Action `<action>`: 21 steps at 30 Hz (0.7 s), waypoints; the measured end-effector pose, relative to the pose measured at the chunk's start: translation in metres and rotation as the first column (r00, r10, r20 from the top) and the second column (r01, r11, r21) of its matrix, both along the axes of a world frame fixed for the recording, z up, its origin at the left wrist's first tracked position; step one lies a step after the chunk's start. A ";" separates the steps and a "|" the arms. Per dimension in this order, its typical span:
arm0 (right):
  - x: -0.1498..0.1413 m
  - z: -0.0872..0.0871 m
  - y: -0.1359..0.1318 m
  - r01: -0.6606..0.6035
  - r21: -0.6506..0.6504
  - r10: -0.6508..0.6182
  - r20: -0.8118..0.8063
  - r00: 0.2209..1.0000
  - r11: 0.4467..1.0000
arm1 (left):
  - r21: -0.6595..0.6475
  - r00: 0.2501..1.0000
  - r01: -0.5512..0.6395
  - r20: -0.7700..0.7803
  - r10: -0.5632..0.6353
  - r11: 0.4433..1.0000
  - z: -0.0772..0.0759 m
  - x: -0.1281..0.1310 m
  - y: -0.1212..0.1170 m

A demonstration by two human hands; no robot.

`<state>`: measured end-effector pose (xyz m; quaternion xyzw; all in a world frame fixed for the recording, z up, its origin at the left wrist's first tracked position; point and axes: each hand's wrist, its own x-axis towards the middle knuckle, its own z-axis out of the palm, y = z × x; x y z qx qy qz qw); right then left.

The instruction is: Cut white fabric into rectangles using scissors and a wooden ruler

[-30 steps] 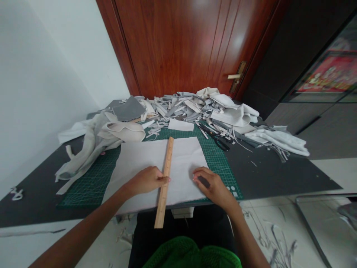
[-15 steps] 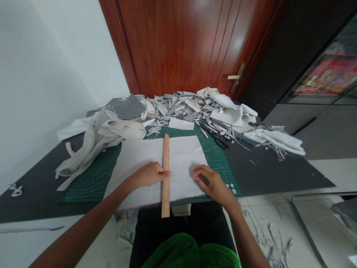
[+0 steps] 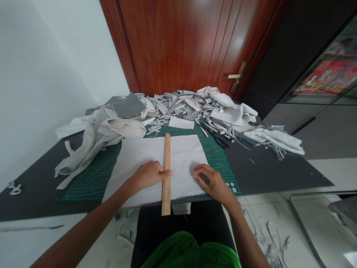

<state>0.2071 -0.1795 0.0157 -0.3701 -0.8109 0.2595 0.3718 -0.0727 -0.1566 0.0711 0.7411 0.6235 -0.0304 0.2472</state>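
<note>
A white rectangle of fabric (image 3: 185, 156) lies flat on a green cutting mat (image 3: 220, 160), its lower edge reaching the table's front edge. Across its middle runs a wooden ruler (image 3: 166, 193), whose near end sticks out past the table. My left hand (image 3: 150, 175) grips the ruler near its middle, thumb on top and fingers closed at its left side. Over the right part of the fabric is my right hand (image 3: 213, 182), with thumb and forefinger curled into a pinch. Whatever may be between those fingertips is too small to make out.
Grey and white fabric scraps (image 3: 178, 106) heap along the back. Black scissors (image 3: 220, 140) lie at the mat's right. Crumpled pale cloth (image 3: 95, 137) covers the mat's left side. A small white patch (image 3: 181, 123) sits behind the fabric. A wooden door (image 3: 178, 44) stands behind the table.
The ruler has shifted very slightly to the right under my left hand. My right hand holds nearly the same place and pinch.
</note>
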 end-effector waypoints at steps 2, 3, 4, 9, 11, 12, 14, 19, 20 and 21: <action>0.000 0.000 0.000 0.002 0.002 -0.002 0.003 1.000 1.000 | 0.013 1.000 -0.001 -0.006 0.001 1.000 -0.001 0.000 0.000; 0.000 0.000 0.000 0.003 0.004 -0.003 0.004 1.000 1.000 | 0.020 1.000 0.002 -0.003 -0.002 1.000 -0.002 0.000 0.000; 0.000 0.000 0.000 0.003 0.005 -0.003 0.004 1.000 1.000 | 0.026 1.000 0.009 0.003 -0.009 1.000 -0.003 -0.001 0.000; 0.000 0.000 0.000 0.017 -0.004 -0.017 -0.003 1.000 1.000 | -0.001 0.995 0.094 0.037 -0.094 0.996 -0.008 -0.004 -0.001; 0.000 0.000 -0.001 0.018 -0.004 -0.018 -0.012 1.000 1.000 | 0.003 0.992 0.121 0.031 -0.121 0.993 -0.009 -0.006 -0.003; 0.000 0.000 -0.001 0.017 -0.003 -0.017 -0.018 1.000 1.000 | 0.028 0.993 0.119 0.014 -0.120 0.992 -0.008 -0.007 -0.004; 0.000 0.001 -0.001 0.016 -0.005 -0.016 -0.026 1.000 1.000 | 0.130 0.996 0.090 -0.016 -0.088 0.987 -0.008 -0.010 -0.003; 0.000 0.003 -0.001 0.009 -0.024 -0.010 -0.027 1.000 1.000 | 0.506 0.933 0.247 0.107 -0.344 0.826 -0.014 -0.026 0.019; 0.000 0.003 -0.001 0.010 -0.025 -0.011 -0.026 1.000 1.000 | 0.539 0.900 0.309 0.100 -0.424 0.784 -0.017 -0.031 0.026; 0.000 0.002 -0.001 0.009 -0.026 -0.010 -0.027 1.000 1.000 | 0.541 0.872 0.370 0.079 -0.483 0.756 -0.021 -0.035 0.033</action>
